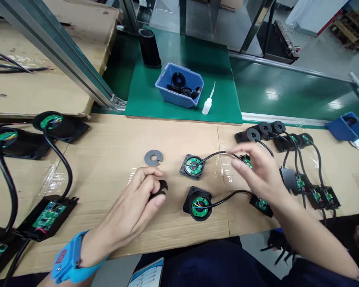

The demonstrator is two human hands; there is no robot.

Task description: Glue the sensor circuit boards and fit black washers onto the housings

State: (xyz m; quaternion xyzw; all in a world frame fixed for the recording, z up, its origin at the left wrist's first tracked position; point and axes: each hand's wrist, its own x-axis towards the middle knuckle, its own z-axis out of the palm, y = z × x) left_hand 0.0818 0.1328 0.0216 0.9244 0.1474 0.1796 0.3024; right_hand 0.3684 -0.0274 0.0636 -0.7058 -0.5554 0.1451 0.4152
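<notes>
Left hand: we pinch a black clip between thumb and fingers.
Right hand: our fingers spread apart above the cable, blurred.

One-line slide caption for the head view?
Left hand pinches a black ring while right hand reaches a cable from a round module on the cardboard bench.

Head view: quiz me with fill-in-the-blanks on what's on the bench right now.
The left hand pinches a small ____ ring. The right hand touches a black ____ running from a round unit. The white bottle stands on a ____ mat.
Missing: black; cable; green.
</notes>
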